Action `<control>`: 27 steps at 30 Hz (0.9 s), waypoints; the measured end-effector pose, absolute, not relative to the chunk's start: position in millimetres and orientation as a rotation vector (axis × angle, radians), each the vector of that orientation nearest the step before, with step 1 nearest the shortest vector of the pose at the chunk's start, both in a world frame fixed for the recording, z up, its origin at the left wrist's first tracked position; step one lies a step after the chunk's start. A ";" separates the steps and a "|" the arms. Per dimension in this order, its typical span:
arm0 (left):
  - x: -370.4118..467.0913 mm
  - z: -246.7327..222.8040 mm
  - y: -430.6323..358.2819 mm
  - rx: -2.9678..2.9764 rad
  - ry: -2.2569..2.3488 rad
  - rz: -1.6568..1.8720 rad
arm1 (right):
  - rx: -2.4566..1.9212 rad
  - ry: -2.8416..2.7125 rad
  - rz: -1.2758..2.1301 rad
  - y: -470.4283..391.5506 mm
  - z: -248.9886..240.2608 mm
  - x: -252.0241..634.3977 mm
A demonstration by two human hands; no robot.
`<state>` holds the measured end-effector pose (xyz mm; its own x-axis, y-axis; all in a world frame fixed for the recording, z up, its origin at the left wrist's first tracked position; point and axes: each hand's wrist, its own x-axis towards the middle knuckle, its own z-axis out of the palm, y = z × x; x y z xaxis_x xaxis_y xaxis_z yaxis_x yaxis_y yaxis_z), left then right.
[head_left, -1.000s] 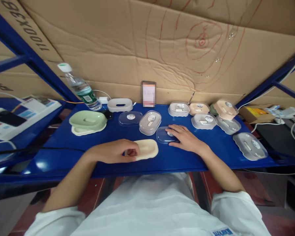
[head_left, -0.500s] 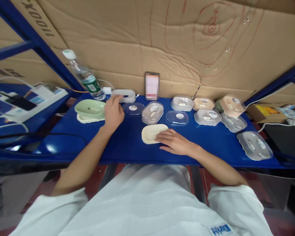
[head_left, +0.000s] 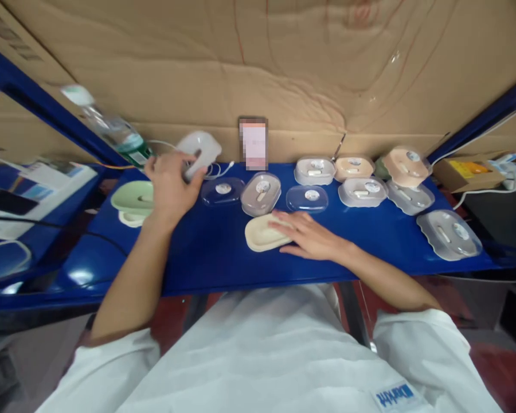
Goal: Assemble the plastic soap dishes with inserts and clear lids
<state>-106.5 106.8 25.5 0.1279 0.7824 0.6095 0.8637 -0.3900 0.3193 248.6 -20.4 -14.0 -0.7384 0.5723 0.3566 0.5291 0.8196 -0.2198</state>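
My left hand (head_left: 172, 186) is closed on a whitish oval soap dish (head_left: 206, 150) with a slot in it, lifted and tilted above the back of the blue table. Its fingertips are partly hidden behind the dish. My right hand (head_left: 307, 235) grips the right side of a cream soap dish (head_left: 260, 232), its fingers over the rim and the thumb toward the front edge. That dish rests on the table. Beside my left wrist, a green soap dish (head_left: 131, 196) sits on a pale wavy-edged base (head_left: 131, 218). A clear lid (head_left: 222, 190) lies between the hands.
A lidded soap box (head_left: 261, 194) and another clear lid (head_left: 307, 198) lie behind the cream dish. Several lidded boxes, one being peach (head_left: 406, 166), stand at the right. A water bottle (head_left: 112, 129) and a propped phone (head_left: 254, 143) are at the back, near a white cable (head_left: 217, 172).
My left hand has taken hold of the whitish dish and raised it off the table, tilting it. My right hand stays at the cream dish, which is turned slightly. The camera view has shifted.
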 end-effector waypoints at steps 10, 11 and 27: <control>-16.7 -0.8 11.2 -2.921 -0.234 -0.841 | -0.960 -2.534 0.093 -18.6 7.8 273.7; -14.5 -5.3 12.4 -2.924 -0.240 -0.787 | -0.936 -2.580 0.106 -18.7 5.6 269.4; -29.2 -5.9 24.9 -3.213 -0.559 -0.417 | -0.835 -2.672 0.146 -14.3 -12.9 248.4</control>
<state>-29.2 24.9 -5.9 0.9106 0.3489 0.2215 0.3119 -0.9318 0.1854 248.4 -14.3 -12.9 -0.7711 0.5690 0.2858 0.5344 0.8224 -0.1953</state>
